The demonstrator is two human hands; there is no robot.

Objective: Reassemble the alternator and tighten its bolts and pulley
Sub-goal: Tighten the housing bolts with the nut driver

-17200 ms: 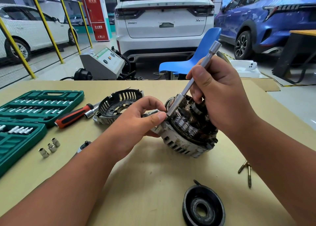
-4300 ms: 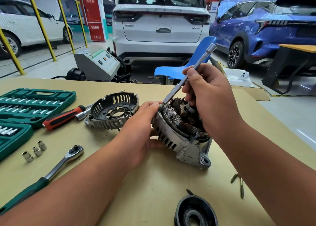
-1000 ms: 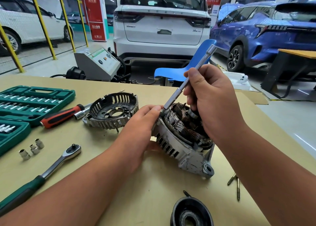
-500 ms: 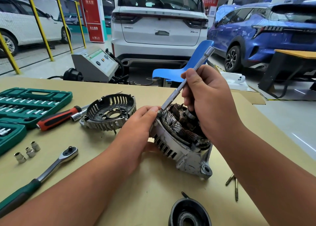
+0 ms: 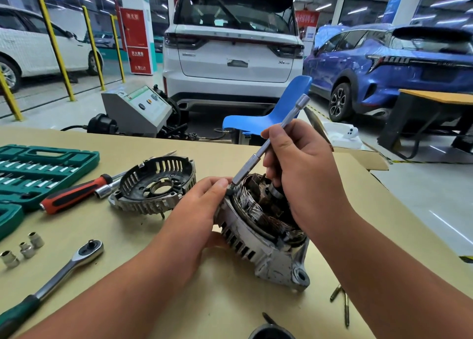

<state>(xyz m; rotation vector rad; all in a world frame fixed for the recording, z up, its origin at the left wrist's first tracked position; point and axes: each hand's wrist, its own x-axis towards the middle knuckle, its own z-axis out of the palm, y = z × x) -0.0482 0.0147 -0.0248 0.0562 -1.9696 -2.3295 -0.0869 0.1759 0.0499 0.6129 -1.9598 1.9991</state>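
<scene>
- The alternator housing (image 5: 258, 241) rests tilted on the middle of the tabletop (image 5: 230, 300), windings exposed
- Left hand (image 5: 194, 221) curls around its left rim; right hand (image 5: 302, 174) grips a long socket bar (image 5: 294, 111) whose tip meets the upper rim, its palm hiding the far windings
- End cover (image 5: 153, 185) just left; ratchet (image 5: 64, 269), screwdriver (image 5: 74, 194) and loose sockets (image 5: 35, 239) farther left; two bolts (image 5: 346, 305) to the right

Silver alternator (image 5: 258, 246), green socket case (image 5: 48, 169)
</scene>
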